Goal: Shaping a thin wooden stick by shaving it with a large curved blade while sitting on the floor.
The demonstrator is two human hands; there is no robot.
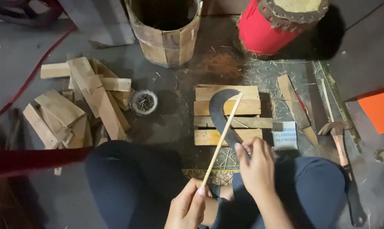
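My left hand (187, 208) grips the near end of a thin pale wooden stick (223, 135) that slants up and away to the right. My right hand (255, 163) holds the handle of a curved dark sickle blade (219, 112); the blade arcs over a small slatted wooden board (247, 123) on the floor. The stick crosses in front of the blade near its upper tip. My knees in dark trousers frame the lower view.
A pile of short wooden planks (83, 106) lies at left beside a small round coil (143, 101). A wooden barrel (166, 29) and a red drum (277, 23) stand at the top. A hammer (342, 148) and wood strips lie at right.
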